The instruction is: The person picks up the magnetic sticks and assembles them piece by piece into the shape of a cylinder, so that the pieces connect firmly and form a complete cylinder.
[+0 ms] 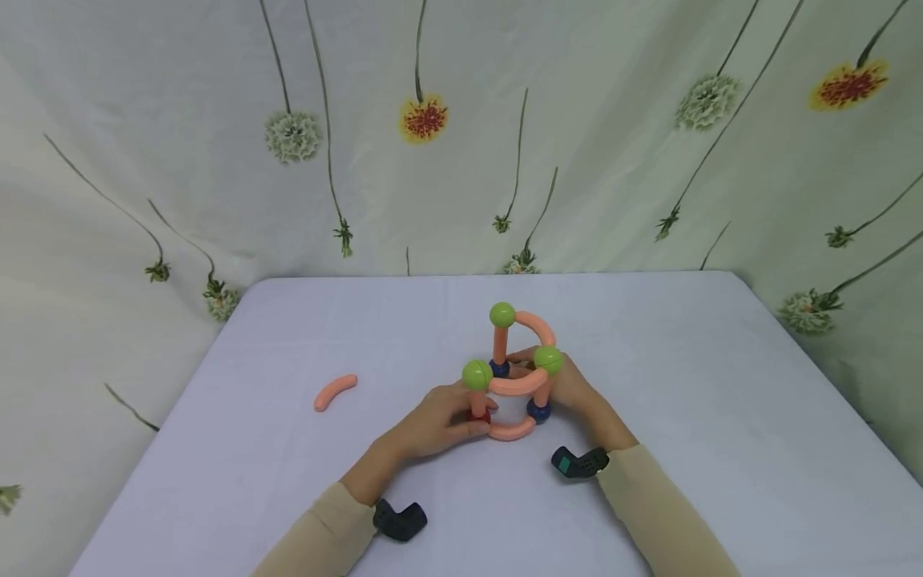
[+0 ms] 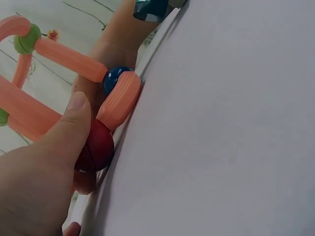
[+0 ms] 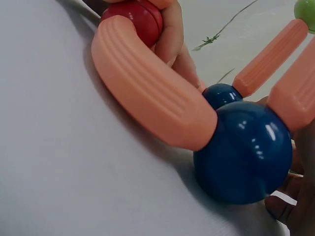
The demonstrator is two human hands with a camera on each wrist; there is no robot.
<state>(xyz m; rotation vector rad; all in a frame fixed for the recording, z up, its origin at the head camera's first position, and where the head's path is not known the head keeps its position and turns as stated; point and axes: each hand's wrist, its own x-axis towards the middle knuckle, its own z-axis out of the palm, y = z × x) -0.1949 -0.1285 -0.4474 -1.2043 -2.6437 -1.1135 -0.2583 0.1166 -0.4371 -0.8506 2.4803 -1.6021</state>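
Observation:
A ball-and-stick structure of magnetic building pieces stands on the table, with pink sticks (image 1: 513, 385) joining three green balls (image 1: 477, 375) above to a red ball (image 2: 101, 146) and two blue balls (image 3: 243, 152) below. My left hand (image 1: 440, 418) grips its near left corner, thumb against the red ball and the upright stick. On the far right side, my right hand (image 1: 570, 383) holds the structure, its fingers reaching behind toward the back blue ball (image 1: 499, 369). The sticks and balls partly cover these fingers. Curved sticks link the green balls on top.
A loose curved pink stick (image 1: 335, 393) lies on the white-covered table (image 1: 238, 457), left of the structure. A flower-patterned cloth (image 1: 461, 184) hangs behind the table. Dark wrist devices (image 1: 579, 462) sit at both sleeves.

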